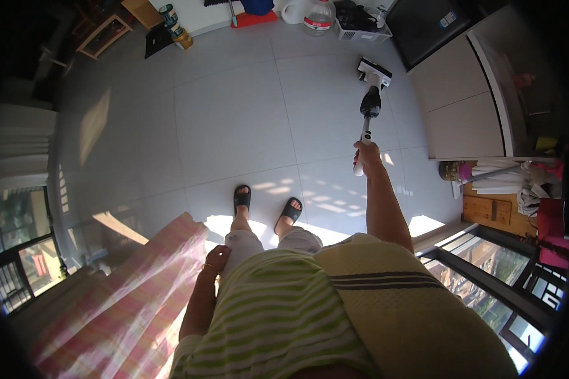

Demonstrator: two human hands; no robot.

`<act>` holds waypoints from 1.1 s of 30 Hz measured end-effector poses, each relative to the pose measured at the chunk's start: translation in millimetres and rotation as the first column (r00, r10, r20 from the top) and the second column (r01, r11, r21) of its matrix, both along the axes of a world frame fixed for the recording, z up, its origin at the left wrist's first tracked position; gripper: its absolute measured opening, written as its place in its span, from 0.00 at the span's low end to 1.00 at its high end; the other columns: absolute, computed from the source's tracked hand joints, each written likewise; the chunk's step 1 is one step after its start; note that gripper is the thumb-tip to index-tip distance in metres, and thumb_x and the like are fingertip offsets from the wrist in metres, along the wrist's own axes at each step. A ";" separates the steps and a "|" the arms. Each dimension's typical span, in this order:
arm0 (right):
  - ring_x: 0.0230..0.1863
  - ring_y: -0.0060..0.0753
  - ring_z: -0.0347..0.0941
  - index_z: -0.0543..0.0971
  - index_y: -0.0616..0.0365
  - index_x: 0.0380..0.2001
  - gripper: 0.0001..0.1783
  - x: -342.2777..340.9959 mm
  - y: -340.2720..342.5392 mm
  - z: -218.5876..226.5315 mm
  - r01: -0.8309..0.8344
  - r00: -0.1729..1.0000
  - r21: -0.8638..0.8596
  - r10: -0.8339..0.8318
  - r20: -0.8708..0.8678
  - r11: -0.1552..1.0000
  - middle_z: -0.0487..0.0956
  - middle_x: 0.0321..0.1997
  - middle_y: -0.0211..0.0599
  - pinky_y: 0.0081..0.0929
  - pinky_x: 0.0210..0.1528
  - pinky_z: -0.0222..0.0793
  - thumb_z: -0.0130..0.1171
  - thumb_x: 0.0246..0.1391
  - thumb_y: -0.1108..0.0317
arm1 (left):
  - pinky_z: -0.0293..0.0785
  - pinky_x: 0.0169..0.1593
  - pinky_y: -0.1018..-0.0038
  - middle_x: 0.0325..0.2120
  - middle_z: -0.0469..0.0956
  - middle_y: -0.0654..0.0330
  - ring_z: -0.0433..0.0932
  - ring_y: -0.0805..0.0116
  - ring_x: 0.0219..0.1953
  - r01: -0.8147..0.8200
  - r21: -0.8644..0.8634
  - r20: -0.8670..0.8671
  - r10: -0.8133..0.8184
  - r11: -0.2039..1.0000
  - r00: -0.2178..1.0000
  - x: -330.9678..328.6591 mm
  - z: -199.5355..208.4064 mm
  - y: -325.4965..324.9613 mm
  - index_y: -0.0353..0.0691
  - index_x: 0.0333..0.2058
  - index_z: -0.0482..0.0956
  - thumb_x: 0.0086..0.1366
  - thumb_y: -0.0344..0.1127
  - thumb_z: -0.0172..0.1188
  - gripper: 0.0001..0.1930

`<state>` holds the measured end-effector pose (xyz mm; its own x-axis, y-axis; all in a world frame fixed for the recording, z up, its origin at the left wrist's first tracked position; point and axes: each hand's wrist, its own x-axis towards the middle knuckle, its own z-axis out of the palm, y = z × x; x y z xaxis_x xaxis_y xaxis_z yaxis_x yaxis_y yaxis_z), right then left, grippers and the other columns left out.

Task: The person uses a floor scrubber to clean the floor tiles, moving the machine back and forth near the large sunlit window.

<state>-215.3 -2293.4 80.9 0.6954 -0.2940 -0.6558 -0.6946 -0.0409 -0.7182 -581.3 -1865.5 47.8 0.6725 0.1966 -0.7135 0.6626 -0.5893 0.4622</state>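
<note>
My right hand (367, 153) is closed around the white handle of a cordless stick vacuum cleaner (371, 102), with my arm stretched forward. The vacuum has a dark, see-through middle section. Its wide black-and-white floor head (375, 71) rests on the grey tiles, off the front of the dark cabinet on the right. At my left thigh hangs my left hand (218, 258), beside the pale shorts (242, 245). Its fingers look loosely curled, with nothing visible in them.
Cabinets (458, 95) line the right side. Along the far wall stand a red dustpan (254, 19), a large clear bottle (319, 18), a white basket (363, 34) and several jars (182, 39). A pink checked cloth (133, 284) spreads at my left. Black slippers (242, 197) are on my feet.
</note>
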 end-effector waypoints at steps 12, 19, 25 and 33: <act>0.30 0.35 0.76 0.72 0.63 0.39 0.22 -342.2 -152.2 -45.8 -0.091 0.994 0.247 0.103 -0.038 0.965 0.77 0.28 0.44 0.30 0.30 0.72 0.63 0.41 0.63 | 0.69 0.49 0.68 0.39 0.77 0.51 0.75 0.56 0.44 0.076 -0.032 -0.145 -0.080 0.997 0.986 38.8 0.1 -1.7 0.40 0.42 0.76 0.54 0.52 0.53 0.24; 0.35 0.39 0.77 0.72 0.64 0.38 0.25 -323.5 -159.3 66.5 -0.433 0.776 -0.451 0.069 -0.626 0.780 0.78 0.32 0.48 0.32 0.35 0.71 0.65 0.38 0.60 | 0.70 0.48 0.70 0.39 0.78 0.53 0.76 0.58 0.42 0.090 -0.030 -0.174 -0.094 0.995 0.980 38.2 -3.2 2.7 0.40 0.42 0.76 0.53 0.52 0.54 0.24; 0.31 0.48 0.77 0.68 0.63 0.38 0.25 -267.6 -103.1 -14.4 -0.588 0.809 -0.636 0.347 -0.475 0.500 0.77 0.31 0.50 0.40 0.32 0.74 0.63 0.34 0.65 | 0.70 0.47 0.71 0.38 0.78 0.52 0.76 0.59 0.42 0.057 -0.039 -0.183 -0.063 0.998 0.981 31.0 -1.5 3.7 0.39 0.43 0.75 0.53 0.50 0.54 0.24; 0.16 0.34 0.74 0.68 0.69 0.36 0.18 -62.3 20.8 -15.9 -0.269 0.957 -0.334 0.210 -0.202 0.904 0.74 0.25 0.43 0.30 0.17 0.70 0.56 0.40 0.71 | 0.70 0.48 0.69 0.37 0.78 0.51 0.76 0.57 0.42 0.182 0.025 -0.030 -0.181 0.983 0.983 23.5 -14.2 -2.7 0.40 0.41 0.76 0.55 0.50 0.54 0.22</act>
<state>-277.6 -2272.6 65.0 0.6707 -0.3646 -0.6459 -0.7340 -0.4511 -0.5076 -557.8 -1868.2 33.6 0.6794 0.0932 -0.7279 0.5556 -0.7132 0.4273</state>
